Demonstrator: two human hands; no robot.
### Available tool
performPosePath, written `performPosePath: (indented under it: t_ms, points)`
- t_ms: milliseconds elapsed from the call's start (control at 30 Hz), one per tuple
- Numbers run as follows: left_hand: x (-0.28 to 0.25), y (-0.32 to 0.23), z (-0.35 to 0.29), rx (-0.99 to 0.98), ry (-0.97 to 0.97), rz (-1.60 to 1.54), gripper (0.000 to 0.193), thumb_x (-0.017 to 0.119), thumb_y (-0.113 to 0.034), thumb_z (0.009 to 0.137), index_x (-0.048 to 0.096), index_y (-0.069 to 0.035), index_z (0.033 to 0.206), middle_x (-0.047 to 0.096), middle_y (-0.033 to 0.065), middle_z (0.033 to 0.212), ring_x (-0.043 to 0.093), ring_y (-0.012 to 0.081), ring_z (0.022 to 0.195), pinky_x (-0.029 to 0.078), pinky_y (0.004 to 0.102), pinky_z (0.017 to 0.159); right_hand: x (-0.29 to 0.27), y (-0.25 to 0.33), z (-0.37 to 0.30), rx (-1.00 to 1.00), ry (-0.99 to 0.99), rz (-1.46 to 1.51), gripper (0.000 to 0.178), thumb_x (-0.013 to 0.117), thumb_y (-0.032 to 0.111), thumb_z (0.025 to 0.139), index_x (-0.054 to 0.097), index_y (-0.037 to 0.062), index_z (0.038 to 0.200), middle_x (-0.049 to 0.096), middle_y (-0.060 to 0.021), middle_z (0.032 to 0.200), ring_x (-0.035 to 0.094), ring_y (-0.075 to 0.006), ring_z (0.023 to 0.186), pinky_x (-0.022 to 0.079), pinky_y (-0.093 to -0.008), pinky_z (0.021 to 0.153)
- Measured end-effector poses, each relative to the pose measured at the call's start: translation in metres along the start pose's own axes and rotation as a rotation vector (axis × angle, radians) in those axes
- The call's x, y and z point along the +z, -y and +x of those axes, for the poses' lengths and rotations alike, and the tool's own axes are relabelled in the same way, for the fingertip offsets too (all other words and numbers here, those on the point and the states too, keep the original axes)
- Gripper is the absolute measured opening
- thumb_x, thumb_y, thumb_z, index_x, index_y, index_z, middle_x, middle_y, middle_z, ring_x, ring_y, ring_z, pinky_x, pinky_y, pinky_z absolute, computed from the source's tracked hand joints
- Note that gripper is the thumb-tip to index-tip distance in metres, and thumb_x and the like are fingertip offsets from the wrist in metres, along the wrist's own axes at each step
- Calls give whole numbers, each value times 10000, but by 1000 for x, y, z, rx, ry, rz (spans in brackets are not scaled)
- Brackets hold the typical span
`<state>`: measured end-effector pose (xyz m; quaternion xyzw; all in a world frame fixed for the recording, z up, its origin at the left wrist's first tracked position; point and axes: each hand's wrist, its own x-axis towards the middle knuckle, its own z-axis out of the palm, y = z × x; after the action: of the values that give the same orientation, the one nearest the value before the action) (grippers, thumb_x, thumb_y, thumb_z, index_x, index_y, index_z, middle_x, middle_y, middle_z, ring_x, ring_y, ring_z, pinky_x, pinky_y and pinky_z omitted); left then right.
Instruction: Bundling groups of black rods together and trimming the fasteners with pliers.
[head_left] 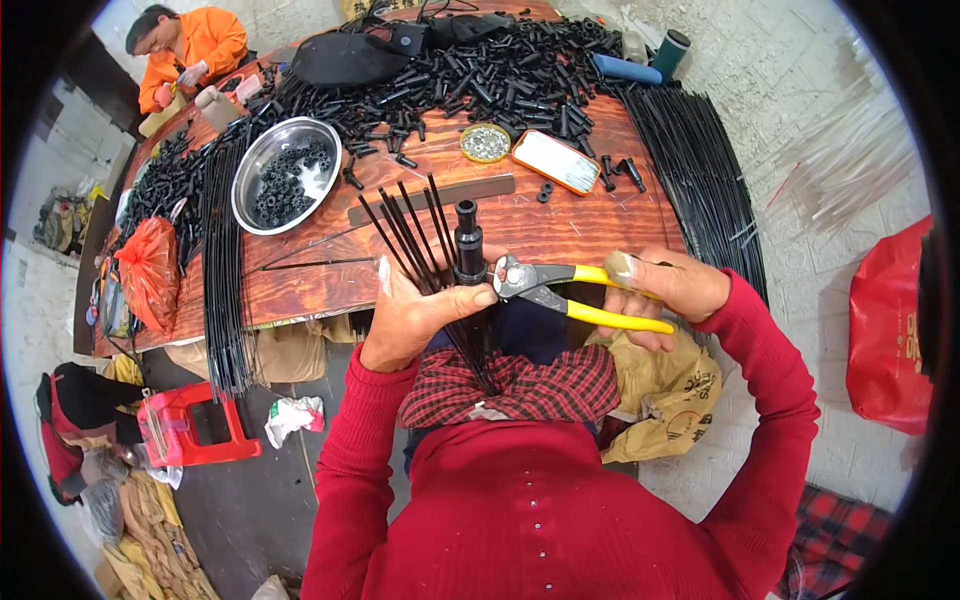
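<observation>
My left hand (pixel 408 318) is closed around a black stepped tube fitting (pixel 468 242), which stands upright. A bunch of thin black rods (pixel 408 238) fans up beside it in the same hand, and their lower ends run down toward my lap. My right hand (pixel 682 284) grips yellow-handled cutting pliers (pixel 592 316), with white tape on its thumb. The handles are spread apart. The jaws lie beside the fitting, close to my left thumb tip; whether they bite on anything is too small to tell.
On the wooden table (pixel 545 235) are a steel bowl (pixel 240 190) of black rings, piled black fittings (pixel 490 75), rod bundles (pixel 695 165), a small dish (pixel 486 143) and a phone (pixel 556 161). A person in orange (pixel 212 40) works at the far left. A red stool (pixel 205 430) stands below.
</observation>
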<state>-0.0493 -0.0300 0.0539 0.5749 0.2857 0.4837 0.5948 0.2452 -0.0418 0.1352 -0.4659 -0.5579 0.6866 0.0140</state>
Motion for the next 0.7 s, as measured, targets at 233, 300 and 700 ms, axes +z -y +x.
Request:
performPosePath:
  t_ms: [233,300,700]
  points:
    - [-6,7,1,-6,-46,37,325,778,-56,772,687,6,1077,705,43,927,641,112,834,518,266,794,23,7,1,-415,-633,-890,433,706,319,857,600,26,1159,638,-91,840,659,-219,725,506,-310,605]
    - [-4,8,2,5,-72,-17,310,775,-64,779,690,5,1068,707,44,928,641,110,835,519,271,794,32,11,-1,-548,-754,-1098,500,729,344,812,599,39,1186,624,-92,819,652,-239,729,501,-324,607]
    - [-8,2,-2,-70,45,14,382,788,-89,762,681,16,1113,703,68,993,635,124,881,516,293,821,-5,-27,23,77,189,303,866,257,698,959,654,-52,1127,543,-62,555,436,-88,393,354,-221,369]
